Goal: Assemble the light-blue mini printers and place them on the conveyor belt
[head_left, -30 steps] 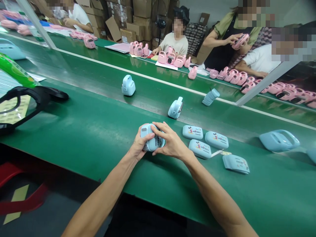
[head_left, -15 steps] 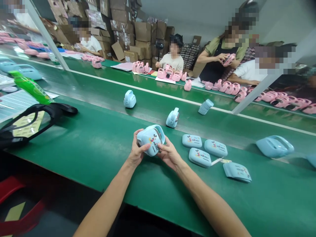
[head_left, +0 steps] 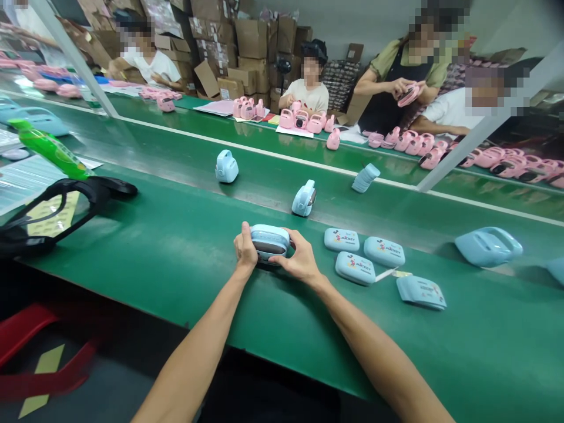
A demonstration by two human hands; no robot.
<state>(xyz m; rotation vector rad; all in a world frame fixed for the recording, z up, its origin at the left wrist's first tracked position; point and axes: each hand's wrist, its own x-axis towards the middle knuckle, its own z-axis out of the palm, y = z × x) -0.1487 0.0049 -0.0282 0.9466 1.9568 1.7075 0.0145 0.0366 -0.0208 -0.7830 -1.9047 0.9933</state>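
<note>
Between my two hands is a light blue plastic case [head_left: 272, 235] with a carrying handle, its handle side up and a dark grey band facing me. My left hand [head_left: 245, 249] is closed on its left end, the thumb pointing up. Gripping the right end is my right hand [head_left: 301, 255], its thumb pressed along the lower front. The printed face is turned out of sight. To the right lie flat light blue panels [head_left: 355, 268] with a Mickey print, plus a small stack of panels [head_left: 421, 292]. Beyond my hands stands a similar blue case [head_left: 304, 198].
Another blue case [head_left: 227, 167], a stack of blue parts [head_left: 365, 178] and a larger blue piece [head_left: 488, 247] sit on the green surface. At left are a black strap-like object [head_left: 94, 197] and a green bottle [head_left: 53, 150]. People handle pink cases [head_left: 316, 122] across the line.
The case has been turned in my hands: its printed face showed before, now its handle and dark band do. It sits slightly lower, near the table. My right thumb has shifted to the lower front.
</note>
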